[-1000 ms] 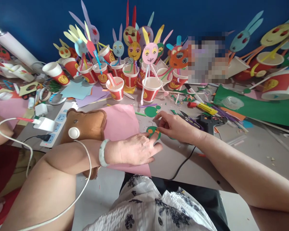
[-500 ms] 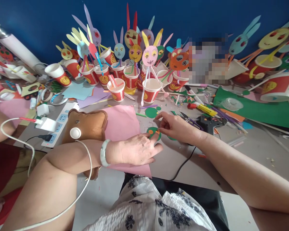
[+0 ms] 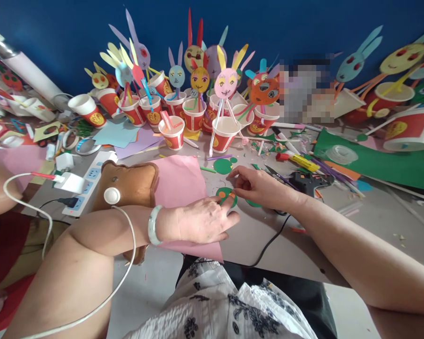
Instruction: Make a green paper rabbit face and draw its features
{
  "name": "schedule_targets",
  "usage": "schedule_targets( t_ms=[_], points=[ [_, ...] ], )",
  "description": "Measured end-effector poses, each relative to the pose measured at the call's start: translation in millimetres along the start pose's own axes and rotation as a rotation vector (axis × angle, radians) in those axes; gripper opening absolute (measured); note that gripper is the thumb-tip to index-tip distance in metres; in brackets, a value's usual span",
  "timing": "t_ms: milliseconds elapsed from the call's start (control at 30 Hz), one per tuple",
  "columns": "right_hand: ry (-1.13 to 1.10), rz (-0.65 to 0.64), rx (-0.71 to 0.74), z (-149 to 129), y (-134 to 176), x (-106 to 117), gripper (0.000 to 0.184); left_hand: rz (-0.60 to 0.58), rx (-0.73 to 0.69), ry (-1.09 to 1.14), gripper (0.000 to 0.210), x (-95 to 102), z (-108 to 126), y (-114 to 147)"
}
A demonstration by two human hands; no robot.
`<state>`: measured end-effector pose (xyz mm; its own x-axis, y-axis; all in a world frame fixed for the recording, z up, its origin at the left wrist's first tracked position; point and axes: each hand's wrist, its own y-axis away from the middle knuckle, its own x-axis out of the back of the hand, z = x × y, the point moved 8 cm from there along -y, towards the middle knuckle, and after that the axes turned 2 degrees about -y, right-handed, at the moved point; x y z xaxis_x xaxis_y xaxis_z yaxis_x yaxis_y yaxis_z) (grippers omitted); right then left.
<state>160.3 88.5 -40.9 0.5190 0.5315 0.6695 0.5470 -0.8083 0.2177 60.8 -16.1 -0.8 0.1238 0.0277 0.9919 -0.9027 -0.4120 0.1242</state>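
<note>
A round green paper disc [image 3: 226, 190] with orange spots lies flat on the table, its lower part covered by my fingers. My left hand [image 3: 205, 219] rests over it, fingers spread and fingertips on the disc. At the disc's right edge, my right hand [image 3: 255, 186] has thumb and forefinger pinched together beside an orange spot. Whatever sits between those fingertips is too small to make out. Just beyond is a second green paper disc [image 3: 222, 165] with smaller green pieces by it. Another green paper piece [image 3: 253, 204] shows partly beneath my right hand.
Pink paper [image 3: 183, 181] and a brown cushion-like warmer [image 3: 127, 186] lie left, with a power strip [image 3: 88, 181] and a white cable. Red-and-white paper cups [image 3: 225, 136] bearing rabbit faces line the back. Scissors [image 3: 281, 176] and a black glue gun [image 3: 305, 182] are right.
The view has shifted very slightly. Both hands stay at the green disc in nearly the same pose.
</note>
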Motion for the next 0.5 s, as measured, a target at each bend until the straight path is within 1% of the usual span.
schedule_targets(
  t_ms=[133, 233, 367, 500],
  points=[
    [0.025, 0.012, -0.003, -1.4, 0.5, 2.0, 0.029, -0.025, 0.003, -0.008, 0.027, 0.9, 0.2, 0.0],
    [0.004, -0.011, -0.001, -2.1, 0.5, 2.0, 0.028, -0.036, 0.001, -0.007, 0.028, 0.8, 0.4, -0.2],
    [0.018, -0.027, -0.019, -0.9, 0.0, 2.5, 0.03, -0.003, -0.008, -0.018, 0.026, 0.9, 1.0, -0.3],
    [0.015, -0.035, -0.006, -1.9, 0.4, 2.0, 0.028, 0.037, -0.01, -0.017, 0.024, -0.3, 0.9, 0.3]
  ],
)
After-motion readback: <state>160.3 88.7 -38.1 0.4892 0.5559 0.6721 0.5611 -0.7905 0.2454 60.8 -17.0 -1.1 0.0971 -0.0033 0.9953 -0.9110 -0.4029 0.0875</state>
